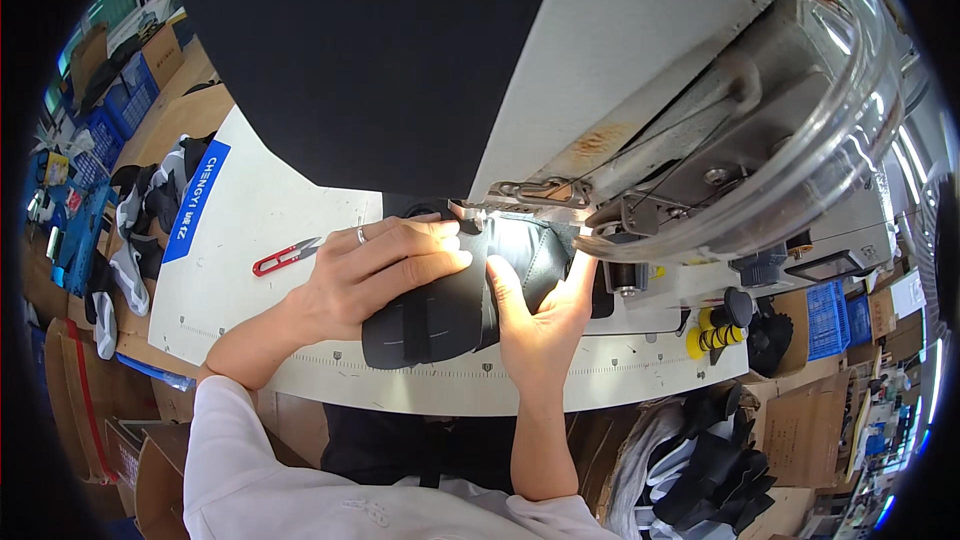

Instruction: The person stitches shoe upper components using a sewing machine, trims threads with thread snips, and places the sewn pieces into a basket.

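A black fabric piece point(428, 316) with a rounded lower edge lies under the sewing machine point(640, 70). A folded strip stands up along its middle, and a light reflects brightly off the part beside it. My left hand point(385, 265), wearing a ring, presses its closed-up fingers onto the piece close to the needle area; its thumb is hidden. On the other side my right hand point(543, 325) holds the piece, thumb against the fold and forefinger along the right edge. The machine's head hides the far part of the piece. Red-handled thread snips point(285, 256) lie left of my left hand.
A clear curved guard point(850, 140) overhangs on the right. Black and yellow spools point(715, 332) stand at the right on the white table point(330, 365). Cut pieces lie at the left point(130, 240) and fill a box at lower right point(700, 470). Blue crates point(828, 318) stand beyond.
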A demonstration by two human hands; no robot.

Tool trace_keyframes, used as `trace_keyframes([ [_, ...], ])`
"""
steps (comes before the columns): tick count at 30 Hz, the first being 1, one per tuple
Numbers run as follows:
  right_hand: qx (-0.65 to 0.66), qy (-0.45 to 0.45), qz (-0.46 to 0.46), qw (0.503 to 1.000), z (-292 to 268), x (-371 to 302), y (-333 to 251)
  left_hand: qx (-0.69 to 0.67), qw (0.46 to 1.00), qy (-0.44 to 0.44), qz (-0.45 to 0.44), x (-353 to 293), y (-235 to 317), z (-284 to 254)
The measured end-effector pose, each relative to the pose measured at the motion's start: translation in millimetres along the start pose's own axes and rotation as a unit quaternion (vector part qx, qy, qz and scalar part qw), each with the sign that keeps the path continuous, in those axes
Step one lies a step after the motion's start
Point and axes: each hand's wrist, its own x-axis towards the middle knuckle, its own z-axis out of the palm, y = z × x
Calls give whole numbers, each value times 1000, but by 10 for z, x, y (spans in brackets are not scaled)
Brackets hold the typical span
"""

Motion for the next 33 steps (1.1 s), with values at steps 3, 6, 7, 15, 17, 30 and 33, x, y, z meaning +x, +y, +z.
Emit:
trace_keyframes([
  [3,0,4,25,1000,4,-4,13,15,1000,11,16,-3,-1,29],
  [6,68,-11,75,995,-18,-11,29,34,999,7,25,7,-29,45],
  [7,68,-13,75,995,-12,-15,21,34,999,9,29,3,-38,57],
  [15,52,3,73,996,8,-27,-11,65,997,6,36,6,-68,74],
  [17,59,-5,82,995,4,-38,-22,34,999,-2,17,28,-73,53],
  [30,70,-14,75,995,4,-14,78,11,1000,-12,23,-91,-31,77],
  [33,56,-18,74,996,0,-21,104,16,1000,-20,15,-80,-49,82],
])
